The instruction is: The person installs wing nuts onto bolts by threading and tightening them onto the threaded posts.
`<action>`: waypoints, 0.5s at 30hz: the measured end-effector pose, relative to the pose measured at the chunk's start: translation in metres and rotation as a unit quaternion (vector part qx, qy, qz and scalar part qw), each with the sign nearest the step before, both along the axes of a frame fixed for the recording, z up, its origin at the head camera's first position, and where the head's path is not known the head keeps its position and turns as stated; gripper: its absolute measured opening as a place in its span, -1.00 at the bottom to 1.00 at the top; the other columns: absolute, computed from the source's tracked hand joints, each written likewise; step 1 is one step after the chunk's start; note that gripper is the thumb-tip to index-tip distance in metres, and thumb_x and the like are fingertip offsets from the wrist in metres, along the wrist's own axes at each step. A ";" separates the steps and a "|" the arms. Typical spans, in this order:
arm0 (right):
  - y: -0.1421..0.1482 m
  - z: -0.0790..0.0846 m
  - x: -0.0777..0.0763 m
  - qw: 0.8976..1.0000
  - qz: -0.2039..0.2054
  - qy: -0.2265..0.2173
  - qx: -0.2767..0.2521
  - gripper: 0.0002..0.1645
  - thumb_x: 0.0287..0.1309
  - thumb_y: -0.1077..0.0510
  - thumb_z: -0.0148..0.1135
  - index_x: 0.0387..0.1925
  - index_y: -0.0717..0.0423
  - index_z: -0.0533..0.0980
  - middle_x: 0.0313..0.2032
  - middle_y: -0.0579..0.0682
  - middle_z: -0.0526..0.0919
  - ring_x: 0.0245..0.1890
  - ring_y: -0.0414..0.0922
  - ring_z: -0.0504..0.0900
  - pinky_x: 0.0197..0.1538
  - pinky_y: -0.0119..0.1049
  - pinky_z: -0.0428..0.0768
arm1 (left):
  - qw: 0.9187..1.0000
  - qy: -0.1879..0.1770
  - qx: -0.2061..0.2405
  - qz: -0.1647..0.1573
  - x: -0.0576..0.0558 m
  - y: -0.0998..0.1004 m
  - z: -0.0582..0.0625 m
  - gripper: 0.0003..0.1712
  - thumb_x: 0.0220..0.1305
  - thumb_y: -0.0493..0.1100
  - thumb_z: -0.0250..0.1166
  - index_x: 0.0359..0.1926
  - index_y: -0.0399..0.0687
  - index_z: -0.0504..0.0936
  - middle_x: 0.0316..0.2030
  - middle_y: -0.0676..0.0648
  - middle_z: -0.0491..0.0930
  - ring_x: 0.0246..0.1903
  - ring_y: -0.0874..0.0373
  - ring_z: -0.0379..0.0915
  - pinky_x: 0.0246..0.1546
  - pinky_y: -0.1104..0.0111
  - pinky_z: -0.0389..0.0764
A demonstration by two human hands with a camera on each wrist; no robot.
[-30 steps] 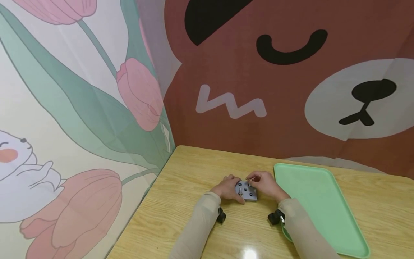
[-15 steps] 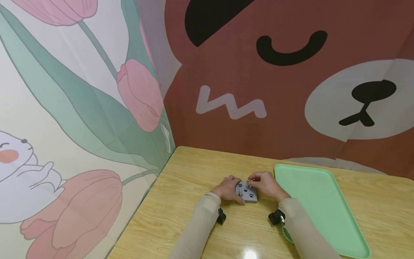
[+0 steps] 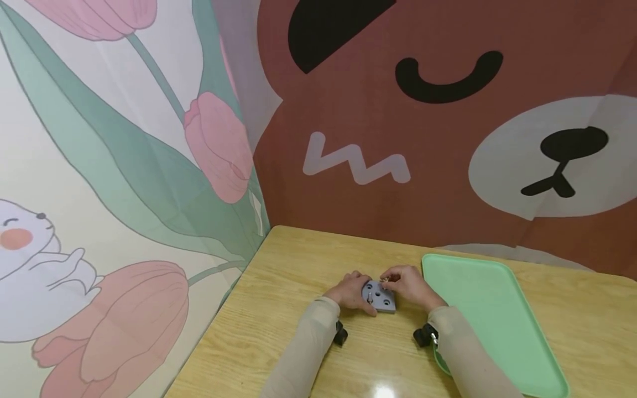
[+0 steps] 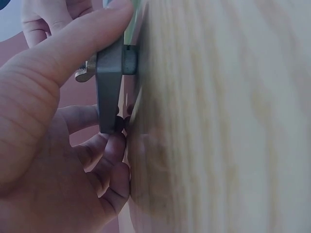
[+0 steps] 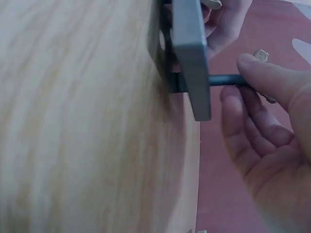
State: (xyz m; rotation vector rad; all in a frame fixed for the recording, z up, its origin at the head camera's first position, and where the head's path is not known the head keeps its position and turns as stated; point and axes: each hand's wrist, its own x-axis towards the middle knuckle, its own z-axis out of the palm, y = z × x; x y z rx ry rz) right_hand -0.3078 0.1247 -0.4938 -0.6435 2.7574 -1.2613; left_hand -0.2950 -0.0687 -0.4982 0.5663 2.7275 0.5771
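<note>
A grey plate (image 3: 381,302) with several holes stands slightly off the wooden table on bolt heads (image 4: 129,59) beneath it. My left hand (image 3: 350,291) grips its left side, thumb in front and fingers curled behind. A wing nut (image 4: 86,72) sits on the plate near my left thumb. At the plate's far right corner, a dark threaded bolt (image 5: 224,80) sticks up. My right hand (image 3: 409,285) pinches a wing nut (image 5: 261,55) at the bolt's top between thumb and fingers, which partly cover it.
To the right lies a light green tray (image 3: 490,318) on the wooden table (image 3: 278,309), partly under the right forearm. A printed curtain (image 3: 348,210) hangs behind the table, another on the left. Each wrist carries a small black camera (image 3: 424,335).
My right fingers have shifted slightly around the wing nut, which stays at the bolt's top. The left hand keeps its grip on the plate, and the head view has tilted a little.
</note>
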 end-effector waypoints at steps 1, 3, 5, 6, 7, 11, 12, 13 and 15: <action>0.000 0.000 0.001 1.000 0.000 0.000 0.000 -0.83 -0.03 0.16 0.28 -0.31 0.05 0.62 -0.36 -0.16 0.57 -0.40 -0.20 0.49 -0.37 -0.31 0.46 | 1.000 0.000 0.001 -0.001 0.000 0.000 -0.001 -0.04 -0.36 0.32 0.40 0.16 0.21 0.30 -0.08 0.12 0.25 -0.22 0.23 0.14 -0.33 0.40 0.29; 0.000 0.000 0.002 1.000 -0.002 0.004 0.000 -0.82 -0.03 0.17 0.27 -0.30 0.06 0.62 -0.35 -0.16 0.57 -0.39 -0.21 0.49 -0.36 -0.30 0.46 | 1.000 0.001 0.000 -0.002 0.001 0.000 -0.001 -0.04 -0.36 0.32 0.39 0.16 0.21 0.30 -0.09 0.12 0.25 -0.23 0.23 0.14 -0.34 0.40 0.29; 0.000 -0.001 0.003 1.000 -0.001 0.015 -0.002 -0.82 -0.02 0.19 0.26 -0.29 0.07 0.62 -0.35 -0.17 0.57 -0.38 -0.22 0.49 -0.35 -0.30 0.46 | 1.000 0.001 0.000 -0.004 0.001 -0.001 -0.001 -0.05 -0.36 0.32 0.39 0.16 0.21 0.29 -0.09 0.12 0.25 -0.23 0.23 0.14 -0.34 0.39 0.29; 0.000 -0.002 0.003 1.000 0.003 0.025 -0.002 -0.82 -0.01 0.19 0.25 -0.28 0.07 0.61 -0.35 -0.16 0.56 -0.38 -0.22 0.49 -0.35 -0.30 0.46 | 1.000 0.002 0.001 -0.004 0.001 -0.001 -0.002 -0.05 -0.35 0.32 0.39 0.16 0.22 0.29 -0.09 0.12 0.25 -0.24 0.23 0.14 -0.35 0.39 0.29; 0.000 -0.002 0.004 0.999 0.007 0.032 -0.002 -0.82 0.01 0.19 0.24 -0.28 0.06 0.61 -0.36 -0.17 0.55 -0.39 -0.22 0.49 -0.36 -0.30 0.46 | 1.000 0.001 0.001 -0.004 0.001 -0.001 -0.002 -0.05 -0.35 0.31 0.40 0.16 0.22 0.29 -0.09 0.12 0.24 -0.24 0.23 0.15 -0.35 0.38 0.29; -0.002 -0.004 0.005 0.998 0.034 0.053 0.005 -0.84 0.04 0.13 0.23 -0.28 0.00 0.60 -0.40 -0.17 0.49 -0.44 -0.21 0.45 -0.40 -0.31 0.43 | 1.000 0.000 0.003 -0.007 0.001 -0.001 -0.001 -0.06 -0.34 0.32 0.39 0.16 0.22 0.29 -0.06 0.12 0.24 -0.21 0.22 0.15 -0.33 0.38 0.30; -0.003 -0.004 0.006 0.998 0.036 0.056 0.007 -0.85 0.04 0.10 0.22 -0.30 -0.02 0.60 -0.41 -0.18 0.47 -0.45 -0.21 0.44 -0.41 -0.30 0.43 | 1.000 0.000 0.004 -0.007 0.000 -0.001 -0.002 -0.06 -0.35 0.32 0.39 0.15 0.23 0.29 -0.06 0.12 0.24 -0.21 0.22 0.15 -0.32 0.37 0.30; -0.003 -0.004 0.006 0.998 0.036 0.057 0.010 -0.86 0.03 0.07 0.23 -0.32 -0.04 0.61 -0.42 -0.18 0.47 -0.46 -0.21 0.43 -0.41 -0.31 0.42 | 1.000 -0.001 0.004 -0.008 0.000 -0.001 -0.001 -0.06 -0.35 0.32 0.39 0.15 0.22 0.29 -0.06 0.11 0.24 -0.20 0.22 0.15 -0.32 0.37 0.30; -0.004 -0.004 0.005 0.998 0.028 0.060 0.012 -0.84 0.02 0.03 0.23 -0.34 -0.04 0.62 -0.43 -0.18 0.47 -0.47 -0.21 0.42 -0.41 -0.30 0.41 | 1.000 0.000 0.003 -0.010 0.000 -0.001 -0.002 -0.05 -0.35 0.33 0.38 0.16 0.23 0.29 -0.04 0.11 0.23 -0.20 0.22 0.15 -0.30 0.37 0.30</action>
